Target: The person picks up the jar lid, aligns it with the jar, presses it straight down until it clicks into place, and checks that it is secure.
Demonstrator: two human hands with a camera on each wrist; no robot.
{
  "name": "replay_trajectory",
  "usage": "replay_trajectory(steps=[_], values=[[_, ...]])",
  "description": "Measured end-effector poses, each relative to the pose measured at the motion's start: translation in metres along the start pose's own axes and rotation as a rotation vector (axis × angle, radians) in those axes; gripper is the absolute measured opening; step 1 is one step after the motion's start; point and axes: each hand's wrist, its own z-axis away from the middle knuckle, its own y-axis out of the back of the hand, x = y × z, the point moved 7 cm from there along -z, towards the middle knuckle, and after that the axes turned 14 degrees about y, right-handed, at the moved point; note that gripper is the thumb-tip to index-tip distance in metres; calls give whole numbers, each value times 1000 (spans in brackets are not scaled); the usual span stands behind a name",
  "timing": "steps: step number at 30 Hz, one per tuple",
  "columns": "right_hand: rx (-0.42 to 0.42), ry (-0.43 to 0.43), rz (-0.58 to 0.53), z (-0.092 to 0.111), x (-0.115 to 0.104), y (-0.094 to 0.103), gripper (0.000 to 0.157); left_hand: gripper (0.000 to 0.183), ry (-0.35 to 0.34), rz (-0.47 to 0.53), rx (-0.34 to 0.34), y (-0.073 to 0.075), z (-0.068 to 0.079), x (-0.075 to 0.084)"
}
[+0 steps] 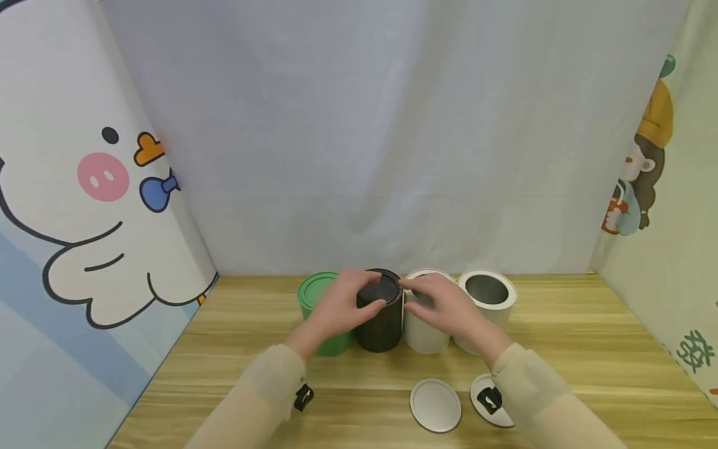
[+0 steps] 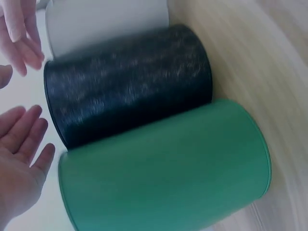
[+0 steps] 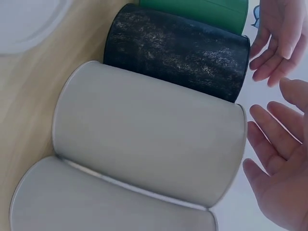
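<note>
My left hand (image 1: 341,305) hovers over the gap between a green canister (image 2: 163,173) and a black canister (image 1: 379,327), fingers loosely bent and holding nothing. Facing it, my right hand (image 1: 447,305) is above a white canister (image 3: 149,134), its fingertips near the black rim. The green canister has a green lid (image 1: 317,290) on top. Whether the black one is lidded, I cannot tell. The white canister's dark opening is partly hidden by my right hand. At the row's right end, a second white canister (image 1: 487,289) shows its dark inside. Both wrist views show the fingers apart from the canisters' sides.
A round silvery lid (image 1: 435,405) lies flat on the wooden table (image 1: 561,349) in front of the row. Beside it, another pale lid (image 1: 502,418) is partly covered by my right sleeve and wrist camera. A grey curtain (image 1: 392,156) hangs behind.
</note>
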Motion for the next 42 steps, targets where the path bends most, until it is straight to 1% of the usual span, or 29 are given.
replay_trajectory(steps=[5, 13, 18, 21, 24, 26, 29, 36, 42], values=[[38, 21, 8, 14, -7, 11, 39, 54, -36, 21, 22, -3, 10, 12], [55, 99, 30, 38, -18, 21, 47, 60, -53, 40, -7, -14, 23, 25], [68, 123, 51, 53, -23, 25, 50, 63, -96, 52, 6, -21, 32, 36], [72, 127, 47, 62, -25, 26, 52, 64, -131, 57, 16, -28, 39, 42], [75, 130, 39, 70, -27, 26, 55, 65, -163, 69, 10, -36, 47, 48], [79, 139, 36, 75, -28, 26, 55, 66, -171, 79, -3, -42, 52, 51], [79, 150, 36, 84, -30, 24, 56, 68, -166, 75, -29, -53, 58, 51], [44, 129, 44, 105, -30, 10, 58, 72, -101, 26, -116, -81, 70, 43], [-9, 89, 54, 124, -29, -4, 61, 75, -95, -38, -162, -100, 80, 38]])
